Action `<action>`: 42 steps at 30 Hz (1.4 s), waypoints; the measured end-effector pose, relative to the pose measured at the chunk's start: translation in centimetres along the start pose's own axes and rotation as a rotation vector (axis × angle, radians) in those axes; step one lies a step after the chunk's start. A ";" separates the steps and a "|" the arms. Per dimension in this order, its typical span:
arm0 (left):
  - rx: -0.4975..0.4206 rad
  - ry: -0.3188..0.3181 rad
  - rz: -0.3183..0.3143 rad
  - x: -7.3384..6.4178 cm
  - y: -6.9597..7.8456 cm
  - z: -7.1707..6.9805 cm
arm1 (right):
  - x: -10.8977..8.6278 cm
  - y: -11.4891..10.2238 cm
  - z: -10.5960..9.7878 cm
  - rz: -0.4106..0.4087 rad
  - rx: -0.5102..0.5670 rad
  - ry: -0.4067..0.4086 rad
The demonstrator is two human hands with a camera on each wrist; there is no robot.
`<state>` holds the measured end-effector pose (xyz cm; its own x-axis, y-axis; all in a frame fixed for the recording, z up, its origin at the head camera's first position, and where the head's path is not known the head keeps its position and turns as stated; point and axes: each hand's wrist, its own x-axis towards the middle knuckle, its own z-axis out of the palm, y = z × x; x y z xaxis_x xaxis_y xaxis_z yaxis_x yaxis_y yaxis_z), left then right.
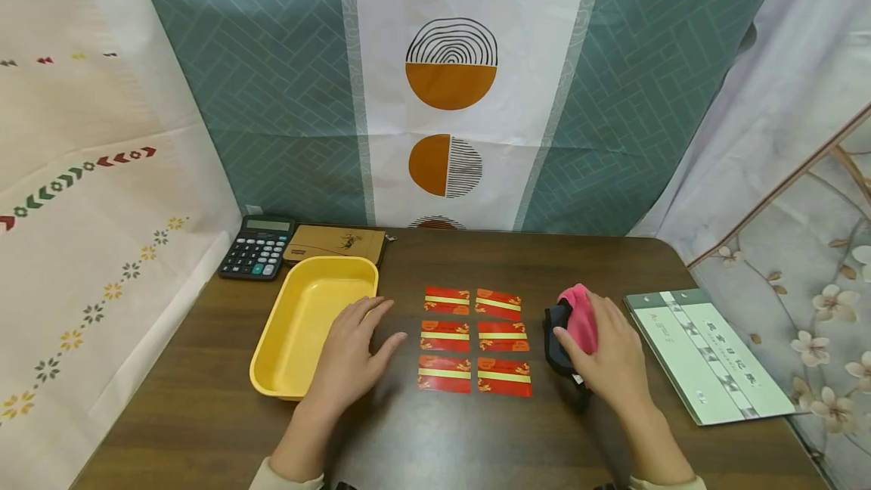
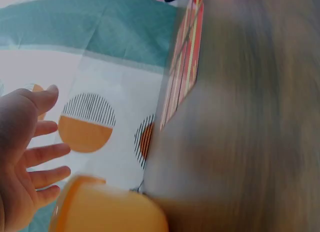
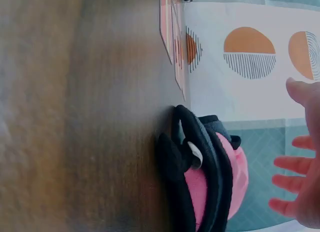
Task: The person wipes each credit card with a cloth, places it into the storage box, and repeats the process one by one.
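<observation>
My left hand (image 1: 348,358) hovers beside the right rim of a yellow plastic tray (image 1: 261,365), overlapping it in the head view. Its fingers are loosely spread and hold nothing, as the left wrist view shows. Over on the right, my right hand (image 1: 618,358) is held by a bundled pink and black cloth item (image 1: 581,320) with dark padded edges. In the right wrist view the spread fingers (image 3: 295,164) stand apart from this item. Between the hands lie several red cards (image 1: 444,336) with gold stripes, set out in two columns of three rows.
A black calculator (image 1: 257,248) stands at the back left, next to a brown zipped pouch (image 1: 333,242) behind the tray. At the right edge lies a pale green notebook (image 1: 708,354). Patterned cloth (image 1: 286,97) hangs behind and beside the brown table (image 1: 469,445).
</observation>
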<state>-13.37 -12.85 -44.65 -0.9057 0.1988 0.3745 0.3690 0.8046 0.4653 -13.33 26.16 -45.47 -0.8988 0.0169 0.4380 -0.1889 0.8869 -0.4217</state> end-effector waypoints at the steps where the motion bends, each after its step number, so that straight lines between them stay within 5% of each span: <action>1: -0.024 0.024 0.016 0.2 0.3 0.2 | 0.1 0.1 0.0 0.004 0.018 0.022; 7: -0.138 0.083 0.072 1.6 2.2 2.3 | 1.1 0.6 0.5 0.046 0.108 0.079; 14: -0.254 0.068 0.038 2.6 2.6 5.5 | 2.3 1.4 1.3 0.079 0.158 0.099; 20: -0.344 0.082 -0.071 3.4 2.4 8.8 | 2.6 1.9 1.7 0.298 0.043 -0.044; 24: -0.405 0.098 -0.113 4.1 2.2 10.2 | 2.8 2.4 2.3 0.283 0.011 -0.177; 34: -0.433 0.022 -0.166 5.9 -0.3 11.2 | 3.0 4.0 3.4 0.223 -0.054 -0.389; 42: -0.380 -0.063 -0.198 7.1 -1.5 11.5 | 3.1 5.0 3.9 0.196 -0.058 -0.366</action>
<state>-22.81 -6.23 -51.89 -0.9734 0.1049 0.2039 0.2268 0.5699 0.7898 -18.62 28.87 -49.35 -0.9987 0.0323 0.0388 0.0131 0.9079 -0.4191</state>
